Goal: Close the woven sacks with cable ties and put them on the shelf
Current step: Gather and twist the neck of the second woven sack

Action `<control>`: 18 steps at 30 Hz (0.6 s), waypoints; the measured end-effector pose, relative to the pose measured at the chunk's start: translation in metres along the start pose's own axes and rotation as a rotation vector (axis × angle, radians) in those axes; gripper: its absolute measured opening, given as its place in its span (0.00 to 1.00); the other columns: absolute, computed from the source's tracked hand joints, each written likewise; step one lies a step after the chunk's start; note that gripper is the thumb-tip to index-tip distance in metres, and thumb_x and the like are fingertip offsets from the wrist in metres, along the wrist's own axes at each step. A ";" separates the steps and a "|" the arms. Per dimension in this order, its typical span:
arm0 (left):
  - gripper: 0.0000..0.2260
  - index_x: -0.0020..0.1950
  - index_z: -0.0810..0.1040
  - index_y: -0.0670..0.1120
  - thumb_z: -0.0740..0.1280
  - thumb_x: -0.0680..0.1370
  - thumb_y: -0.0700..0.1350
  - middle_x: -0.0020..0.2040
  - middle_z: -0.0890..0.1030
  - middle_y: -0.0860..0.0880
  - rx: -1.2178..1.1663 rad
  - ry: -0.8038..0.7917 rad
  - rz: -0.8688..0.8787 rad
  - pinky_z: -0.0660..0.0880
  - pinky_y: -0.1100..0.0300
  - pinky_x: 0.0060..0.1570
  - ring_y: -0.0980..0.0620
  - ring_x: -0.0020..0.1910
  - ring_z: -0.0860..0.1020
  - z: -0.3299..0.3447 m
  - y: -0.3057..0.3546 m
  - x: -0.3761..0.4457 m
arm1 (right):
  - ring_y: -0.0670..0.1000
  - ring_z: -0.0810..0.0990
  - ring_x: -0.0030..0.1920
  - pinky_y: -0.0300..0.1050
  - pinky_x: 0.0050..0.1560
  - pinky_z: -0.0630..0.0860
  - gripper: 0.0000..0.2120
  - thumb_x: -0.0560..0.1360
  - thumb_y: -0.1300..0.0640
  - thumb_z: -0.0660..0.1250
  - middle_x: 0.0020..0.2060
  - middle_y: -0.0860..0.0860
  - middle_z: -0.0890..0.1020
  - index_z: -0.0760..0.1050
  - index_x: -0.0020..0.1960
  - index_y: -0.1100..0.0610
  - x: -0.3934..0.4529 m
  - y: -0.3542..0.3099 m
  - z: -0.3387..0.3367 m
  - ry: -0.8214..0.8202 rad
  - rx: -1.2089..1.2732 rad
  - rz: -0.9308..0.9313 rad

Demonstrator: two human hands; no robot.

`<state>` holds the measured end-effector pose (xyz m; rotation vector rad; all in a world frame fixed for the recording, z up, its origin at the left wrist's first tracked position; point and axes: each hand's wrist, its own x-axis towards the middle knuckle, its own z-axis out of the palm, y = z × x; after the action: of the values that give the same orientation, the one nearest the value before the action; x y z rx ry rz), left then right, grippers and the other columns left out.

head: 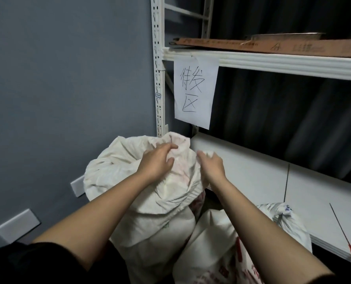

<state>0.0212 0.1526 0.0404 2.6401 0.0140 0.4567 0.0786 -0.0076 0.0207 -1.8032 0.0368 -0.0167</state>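
Here left hand (157,160) and right hand (210,163) both grip bunched sack (150,193) mouth beside shelf (252,171).

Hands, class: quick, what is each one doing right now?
Left hand: grips the bunched mouth of the tall woven sack.
Right hand: grips the same sack's mouth.

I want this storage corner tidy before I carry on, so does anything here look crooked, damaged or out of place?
Two small things. The handwritten paper sign hangs askew from the shelf beam, its top edge crumpled. The cardboard sheet on the upper shelf juts past the beam at its left corner. No spills or tears show on the sacks.
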 end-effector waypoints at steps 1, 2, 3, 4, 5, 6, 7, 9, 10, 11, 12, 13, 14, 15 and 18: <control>0.17 0.66 0.72 0.52 0.62 0.78 0.45 0.67 0.75 0.53 0.006 -0.019 0.012 0.68 0.52 0.63 0.49 0.63 0.75 0.002 0.002 -0.001 | 0.56 0.79 0.40 0.47 0.42 0.73 0.14 0.74 0.49 0.64 0.38 0.56 0.80 0.74 0.37 0.59 -0.002 -0.011 -0.004 0.006 -0.047 -0.057; 0.16 0.65 0.73 0.53 0.62 0.78 0.45 0.66 0.76 0.53 0.014 -0.042 0.016 0.68 0.53 0.63 0.49 0.64 0.74 0.004 0.004 -0.001 | 0.55 0.78 0.39 0.47 0.42 0.72 0.15 0.75 0.49 0.64 0.36 0.56 0.80 0.74 0.36 0.59 -0.005 -0.023 -0.008 0.011 -0.065 -0.116; 0.15 0.65 0.74 0.53 0.62 0.78 0.46 0.66 0.76 0.54 0.028 -0.073 0.007 0.68 0.53 0.62 0.50 0.64 0.74 0.005 0.006 0.000 | 0.55 0.78 0.39 0.47 0.42 0.72 0.15 0.75 0.50 0.64 0.35 0.56 0.80 0.75 0.36 0.59 -0.008 -0.034 -0.011 0.008 -0.055 -0.171; 0.14 0.64 0.75 0.53 0.61 0.79 0.48 0.65 0.77 0.54 0.045 -0.107 0.003 0.69 0.52 0.62 0.49 0.64 0.74 0.007 0.007 0.001 | 0.54 0.79 0.40 0.47 0.42 0.73 0.13 0.75 0.52 0.65 0.36 0.56 0.81 0.77 0.37 0.59 -0.011 -0.043 -0.014 -0.003 -0.018 -0.207; 0.13 0.63 0.76 0.54 0.61 0.79 0.49 0.64 0.77 0.54 0.052 -0.143 -0.001 0.70 0.52 0.61 0.49 0.63 0.74 0.009 0.007 0.002 | 0.52 0.79 0.40 0.46 0.43 0.74 0.10 0.74 0.53 0.66 0.37 0.56 0.81 0.78 0.38 0.59 -0.014 -0.052 -0.016 -0.021 0.032 -0.225; 0.13 0.61 0.78 0.54 0.61 0.79 0.50 0.63 0.79 0.53 0.042 -0.185 0.009 0.71 0.52 0.59 0.49 0.62 0.75 0.011 0.008 0.003 | 0.51 0.78 0.39 0.44 0.42 0.73 0.07 0.73 0.56 0.67 0.37 0.55 0.81 0.79 0.41 0.60 -0.019 -0.062 -0.019 -0.052 0.095 -0.232; 0.12 0.59 0.79 0.52 0.61 0.79 0.51 0.61 0.80 0.51 0.022 -0.251 0.023 0.72 0.54 0.57 0.48 0.60 0.76 0.012 0.009 0.004 | 0.49 0.77 0.38 0.41 0.40 0.73 0.06 0.73 0.59 0.67 0.37 0.53 0.80 0.79 0.43 0.61 -0.021 -0.068 -0.020 -0.099 0.178 -0.220; 0.11 0.54 0.80 0.47 0.60 0.80 0.48 0.57 0.81 0.47 -0.052 -0.386 0.060 0.71 0.57 0.52 0.49 0.55 0.77 0.011 0.013 0.006 | 0.46 0.75 0.35 0.36 0.34 0.72 0.04 0.74 0.63 0.64 0.34 0.50 0.78 0.77 0.43 0.59 -0.025 -0.079 -0.023 -0.208 0.361 -0.176; 0.12 0.51 0.80 0.43 0.58 0.81 0.46 0.54 0.82 0.45 -0.143 -0.433 0.059 0.70 0.58 0.51 0.51 0.52 0.77 0.007 0.017 0.005 | 0.46 0.73 0.33 0.35 0.32 0.71 0.06 0.74 0.64 0.62 0.32 0.48 0.76 0.74 0.41 0.57 -0.026 -0.083 -0.025 -0.244 0.428 -0.156; 0.14 0.49 0.80 0.41 0.57 0.81 0.44 0.51 0.82 0.45 -0.286 -0.431 0.018 0.70 0.58 0.52 0.52 0.50 0.77 0.002 0.019 0.004 | 0.45 0.72 0.32 0.35 0.30 0.69 0.06 0.73 0.64 0.62 0.30 0.47 0.73 0.71 0.39 0.56 -0.025 -0.084 -0.028 -0.255 0.454 -0.146; 0.14 0.46 0.80 0.40 0.56 0.81 0.43 0.47 0.83 0.47 -0.469 -0.370 -0.040 0.71 0.58 0.53 0.52 0.47 0.78 -0.005 0.021 0.004 | 0.45 0.70 0.31 0.35 0.29 0.68 0.04 0.71 0.63 0.62 0.30 0.47 0.71 0.69 0.39 0.56 -0.023 -0.085 -0.031 -0.241 0.421 -0.154; 0.14 0.44 0.80 0.41 0.57 0.80 0.43 0.43 0.84 0.47 -0.623 -0.240 -0.095 0.74 0.56 0.52 0.51 0.44 0.81 -0.011 0.021 0.005 | 0.44 0.69 0.30 0.35 0.28 0.66 0.03 0.69 0.63 0.62 0.31 0.47 0.70 0.68 0.41 0.56 -0.022 -0.084 -0.034 -0.218 0.367 -0.168; 0.11 0.42 0.78 0.44 0.58 0.79 0.43 0.39 0.83 0.48 -0.662 -0.049 -0.117 0.76 0.55 0.48 0.49 0.41 0.81 -0.018 0.021 0.007 | 0.44 0.68 0.30 0.36 0.28 0.65 0.05 0.68 0.63 0.61 0.31 0.48 0.69 0.68 0.43 0.57 -0.020 -0.083 -0.037 -0.197 0.301 -0.189; 0.07 0.43 0.76 0.45 0.60 0.78 0.43 0.37 0.82 0.50 -0.569 0.139 -0.111 0.75 0.55 0.45 0.49 0.39 0.80 -0.025 0.018 0.012 | 0.45 0.68 0.30 0.37 0.29 0.65 0.06 0.69 0.65 0.60 0.32 0.48 0.70 0.68 0.45 0.56 -0.019 -0.082 -0.041 -0.182 0.251 -0.206; 0.19 0.61 0.71 0.49 0.70 0.73 0.46 0.56 0.77 0.49 -0.220 0.078 0.029 0.73 0.56 0.55 0.51 0.53 0.76 -0.043 0.019 0.031 | 0.45 0.70 0.29 0.37 0.29 0.66 0.12 0.71 0.70 0.57 0.33 0.50 0.74 0.70 0.46 0.55 -0.020 -0.084 -0.047 -0.224 0.205 -0.284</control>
<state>0.0356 0.1570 0.0942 2.4084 -0.0474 0.5387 0.0589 -0.0332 0.1132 -1.5830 -0.3689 -0.0203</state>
